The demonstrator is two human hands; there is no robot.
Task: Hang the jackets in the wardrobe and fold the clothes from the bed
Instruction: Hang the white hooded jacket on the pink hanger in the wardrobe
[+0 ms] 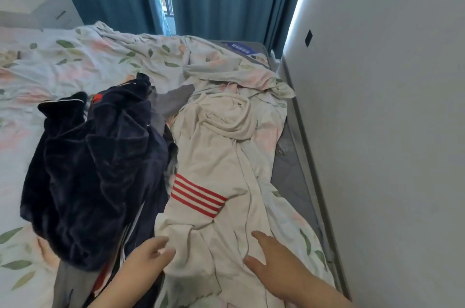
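Both hands hover loose-fingered at the near end of the bed [75, 61], left hand [148, 255] touching and right hand [274, 255] spread on the cream red-striped garment [216, 151] lying right of the navy heap [95, 156], which looks light and limp, probably best pinched at its near corners.

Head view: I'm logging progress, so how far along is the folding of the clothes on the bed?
Done: nothing looks folded. In hand: the left hand and right hand lie open at the near end of the cream garment with red stripes, which is unfolded. Left: that one, the crumpled navy garment, the grey garment beside it; no wardrobe in view.
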